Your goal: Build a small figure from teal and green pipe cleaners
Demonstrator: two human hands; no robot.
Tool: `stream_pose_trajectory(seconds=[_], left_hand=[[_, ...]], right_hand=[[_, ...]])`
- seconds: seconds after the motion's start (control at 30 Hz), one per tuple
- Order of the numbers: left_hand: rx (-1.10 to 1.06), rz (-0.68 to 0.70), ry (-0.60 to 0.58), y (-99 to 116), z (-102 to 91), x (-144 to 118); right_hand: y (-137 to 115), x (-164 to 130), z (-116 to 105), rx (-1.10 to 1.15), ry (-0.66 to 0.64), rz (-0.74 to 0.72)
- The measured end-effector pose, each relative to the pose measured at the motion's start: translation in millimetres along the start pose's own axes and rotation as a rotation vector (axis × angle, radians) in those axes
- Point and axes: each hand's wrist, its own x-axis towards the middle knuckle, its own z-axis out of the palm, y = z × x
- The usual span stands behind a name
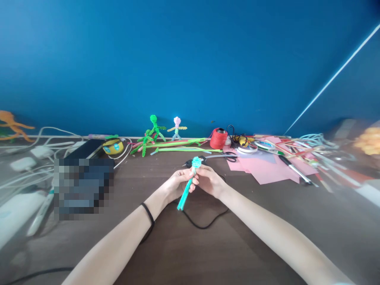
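Observation:
A turquoise pipe cleaner figure (185,193) is held up over the middle of the table. Its top is a coiled round head (196,162), and straight turquoise stems hang down to the lower left. My left hand (179,183) is closed on it just below the head, from the left. From the other side, my right hand (210,180) pinches it at the same spot, thumb and fingers near the neck. Behind the head lies a dark tool, probably a glue gun (202,159), partly hidden, with a black cable (204,227) looping below my hands.
Finished green (154,124) and pink pipe cleaner figures (177,126) lean on the blue wall beside loose pipe cleaners (187,149). A red thread spool (219,138), pink paper (263,170) and a utility knife (293,169) lie right. White cables (22,163) and a yellow tape roll (113,147) sit left.

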Motion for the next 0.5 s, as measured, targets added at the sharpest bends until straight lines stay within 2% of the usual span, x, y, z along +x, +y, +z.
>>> stream_pose_trajectory(seconds=[0.2,0.5], left_hand=[[0.104,0.056,0.056,4,0.8,1],[0.411,0.202,0.240,11,10.8,1]], right_hand=[[1,-1,0,-0.012,0.069,-0.051],[6,4,2,-0.017,0.169,-0.151]])
